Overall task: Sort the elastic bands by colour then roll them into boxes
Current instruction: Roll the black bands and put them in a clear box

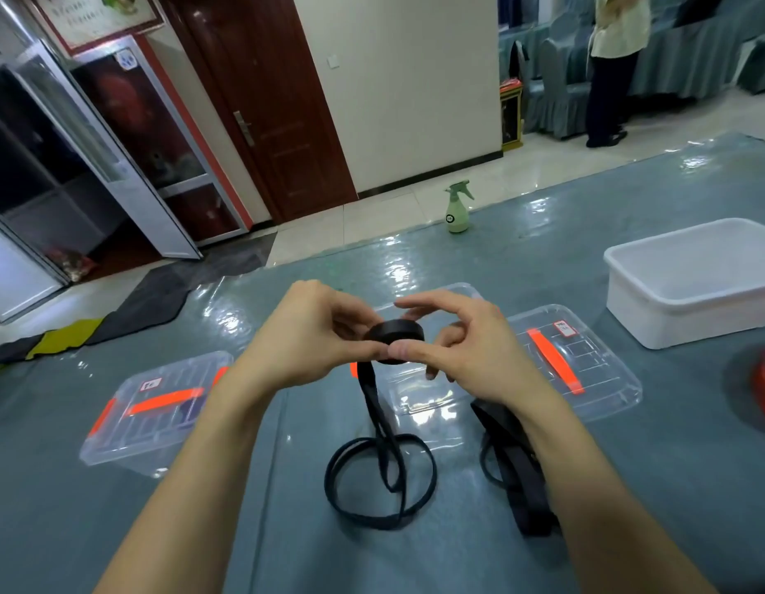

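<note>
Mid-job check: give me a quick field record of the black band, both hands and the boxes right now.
left hand: pinches the black roll
right hand: pinches the same roll
black roll: partly wound, held above the table
loose tail: hangs down, loops on the table
second black band: unrolled, by the right forearm
clear boxes: left box, middle box, right box
white tub: far right
</note>
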{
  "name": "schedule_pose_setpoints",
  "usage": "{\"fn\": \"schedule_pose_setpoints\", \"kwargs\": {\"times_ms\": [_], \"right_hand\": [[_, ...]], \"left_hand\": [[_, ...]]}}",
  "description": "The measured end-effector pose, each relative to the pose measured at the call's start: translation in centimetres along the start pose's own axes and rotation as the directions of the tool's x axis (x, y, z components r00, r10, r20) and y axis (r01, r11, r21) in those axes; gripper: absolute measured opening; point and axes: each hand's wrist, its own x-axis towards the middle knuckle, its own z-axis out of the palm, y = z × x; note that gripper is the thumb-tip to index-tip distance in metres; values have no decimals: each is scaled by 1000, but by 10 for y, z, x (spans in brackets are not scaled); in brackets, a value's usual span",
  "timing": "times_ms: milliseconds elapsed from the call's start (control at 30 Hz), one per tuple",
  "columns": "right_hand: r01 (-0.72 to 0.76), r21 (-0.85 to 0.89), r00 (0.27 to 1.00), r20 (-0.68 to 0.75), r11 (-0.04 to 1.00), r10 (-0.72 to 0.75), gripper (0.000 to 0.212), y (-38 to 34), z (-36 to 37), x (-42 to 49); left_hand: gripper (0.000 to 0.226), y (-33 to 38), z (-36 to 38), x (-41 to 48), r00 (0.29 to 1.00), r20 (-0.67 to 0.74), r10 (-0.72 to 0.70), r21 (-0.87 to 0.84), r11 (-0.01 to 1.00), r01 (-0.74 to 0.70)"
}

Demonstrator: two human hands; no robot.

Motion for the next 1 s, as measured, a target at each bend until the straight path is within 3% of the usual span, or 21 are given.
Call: {"fn": "schedule_pose_setpoints", "kwargs": {"times_ms": [100,167,267,333,400,467,567,633,700,767,867,933,1000], "right_hand": [[22,-286,998,58,958,-6,20,-2,6,0],[1,-385,993,106,923,43,12,-5,8,-1],[-14,-349,982,171,937,78,12,-9,5,-2],[-12,-284,988,142,959,55,9,-8,4,-1],[4,-133,999,47,991,3,9,-6,4,-1],[34,73,998,-48,997,-30,9,-3,0,-2],[76,337,995,-82,938,-52,9,-1,1,1],[51,481,998,-66,875,-21,20,2,14,1],[-19,572,1000,-10,820,29,29,9,25,-1],[-100,540,993,111,836,47,26,17,24,-4],[-103,128,976,203,986,76,36,21,9,-8],[-53,-89,982,174,995,68,47,18,7,-10],[14,-224,973,227,974,38,26,16,12,-10]], "left_hand": [[12,13,-1,9,988,152,33,306,949,-79],[19,22,-2,14,979,205,9,374,923,-87],[46,27,-3,19,973,230,-32,376,925,-59],[48,25,-6,20,979,201,-18,341,939,-53],[38,17,-10,17,993,115,-5,198,980,-18],[30,7,-7,6,999,3,-33,-56,998,33],[28,1,18,-14,973,-169,-159,-459,886,65],[26,1,37,-20,945,-256,-206,-581,813,20],[23,0,45,-24,926,-297,-234,-599,801,11],[22,-4,39,-30,929,-280,-241,-537,842,57],[19,-8,25,-36,964,-149,-221,-353,923,157],[15,-6,20,-31,989,-30,-148,-24,989,147],[22,2,20,-19,992,93,-80,335,941,44]]}}
